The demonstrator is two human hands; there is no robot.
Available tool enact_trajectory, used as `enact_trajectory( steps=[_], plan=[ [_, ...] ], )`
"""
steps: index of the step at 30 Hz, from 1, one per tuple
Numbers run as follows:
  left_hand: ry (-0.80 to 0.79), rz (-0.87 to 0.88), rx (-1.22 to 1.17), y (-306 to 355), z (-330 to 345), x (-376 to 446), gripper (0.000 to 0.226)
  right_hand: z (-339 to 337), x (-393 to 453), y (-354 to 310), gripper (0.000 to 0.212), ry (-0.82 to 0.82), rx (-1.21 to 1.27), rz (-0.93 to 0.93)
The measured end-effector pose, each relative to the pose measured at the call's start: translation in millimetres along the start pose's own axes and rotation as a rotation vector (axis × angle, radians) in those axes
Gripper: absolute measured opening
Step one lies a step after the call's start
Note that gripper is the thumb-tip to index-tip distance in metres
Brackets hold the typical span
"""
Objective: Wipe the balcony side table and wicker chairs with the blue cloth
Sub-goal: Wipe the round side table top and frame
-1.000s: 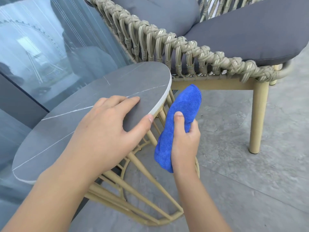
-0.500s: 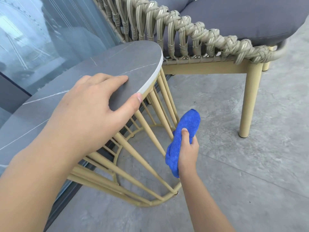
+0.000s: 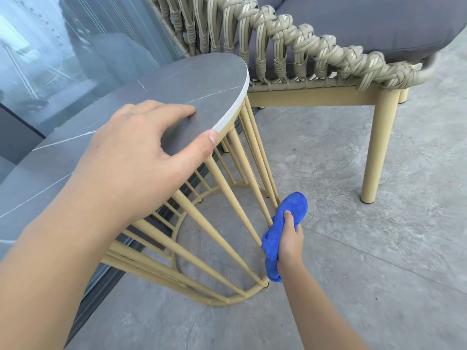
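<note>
The round side table has a grey stone-look top [image 3: 202,79] on a cage of tan metal rods [image 3: 219,183]. My left hand [image 3: 141,152] rests flat on the top near its front edge, thumb over the rim. Low down, my right hand [image 3: 289,236] grips the folded blue cloth [image 3: 294,204] and holds it against the lower part of the rods on the table's right side. Behind the table stands a wicker chair [image 3: 298,44] with woven tan rope sides and a grey cushion [image 3: 366,24].
A glass balcony panel [image 3: 75,54] with a dark frame runs along the left, close behind the table. The chair's tan leg [image 3: 376,150] stands on the grey tiled floor [image 3: 379,261] to the right of the cloth.
My right hand has slid the blue cloth down the table's rods from just under the top to near the base ring. The left hand has stayed on the tabletop.
</note>
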State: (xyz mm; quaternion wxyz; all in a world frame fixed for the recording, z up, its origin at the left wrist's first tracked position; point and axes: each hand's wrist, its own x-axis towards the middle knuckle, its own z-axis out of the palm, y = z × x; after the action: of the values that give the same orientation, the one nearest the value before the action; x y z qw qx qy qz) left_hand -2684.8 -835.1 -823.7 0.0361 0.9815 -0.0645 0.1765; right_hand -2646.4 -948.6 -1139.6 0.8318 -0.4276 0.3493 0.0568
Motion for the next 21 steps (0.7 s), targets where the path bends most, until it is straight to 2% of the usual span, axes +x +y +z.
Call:
enact_trajectory(
  steps=[3, 5, 10, 15, 21],
  plan=[
    [-0.010, 0.010, 0.003, -0.4, -0.3, 0.5, 0.073, 7.3, -12.3, -12.7, 0.031, -0.002, 0.018, -0.048],
    [-0.025, 0.009, -0.004, -1.0, -0.4, 0.4, 0.073, 13.0, -17.1, -18.9, 0.031, -0.028, 0.022, -0.078],
    [-0.041, 0.009, 0.011, -1.0, -0.6, -0.5, 0.075, 35.5, -40.1, -42.1, 0.048, -0.083, 0.014, -0.149],
    [-0.047, 0.008, 0.015, 1.5, -0.7, -0.6, 0.074, 59.0, -65.7, -73.8, 0.025, -0.159, 0.095, -0.223],
    [-0.052, 0.012, 0.019, 3.3, -0.2, -1.2, 0.075, 80.6, -98.7, -113.0, 0.029, -0.234, 0.110, -0.340]
  ],
)
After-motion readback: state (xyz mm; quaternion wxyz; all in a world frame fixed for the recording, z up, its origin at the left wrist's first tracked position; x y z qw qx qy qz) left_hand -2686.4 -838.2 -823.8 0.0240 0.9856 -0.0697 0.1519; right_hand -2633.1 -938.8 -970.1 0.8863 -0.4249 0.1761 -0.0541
